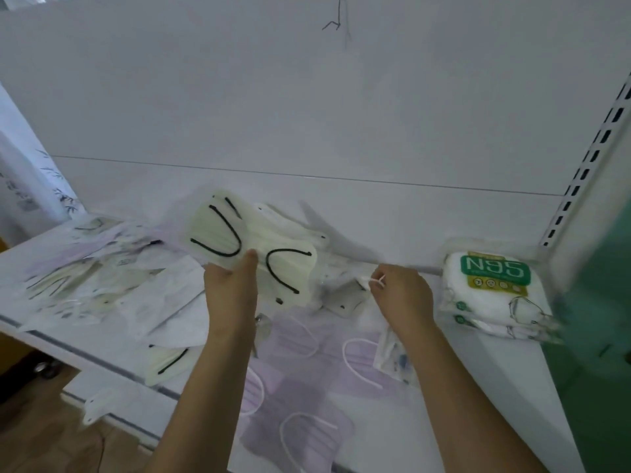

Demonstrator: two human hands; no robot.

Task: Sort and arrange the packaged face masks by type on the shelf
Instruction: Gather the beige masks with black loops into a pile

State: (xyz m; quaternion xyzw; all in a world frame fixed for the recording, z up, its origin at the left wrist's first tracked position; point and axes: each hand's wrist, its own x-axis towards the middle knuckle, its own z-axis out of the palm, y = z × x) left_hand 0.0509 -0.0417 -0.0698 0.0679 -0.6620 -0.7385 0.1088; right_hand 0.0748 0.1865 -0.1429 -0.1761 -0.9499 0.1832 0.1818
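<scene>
Head: cream masks [252, 247] fanned, upright.

Head view, close, looking down onto shelf [478, 370]

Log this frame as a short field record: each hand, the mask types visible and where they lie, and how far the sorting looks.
left hand: grips cream masks with black ear loops in clear packaging, raised above the shelf
right hand: pinches a thin white loop over the middle of the pile
white shelf: holds all the masks
stacked white N95 packs with green labels: right end, by the slotted upright
lilac masks with white loops: front centre, loose
mixed pile: left end, blurred
progress: only the N95 packs look grouped
</scene>
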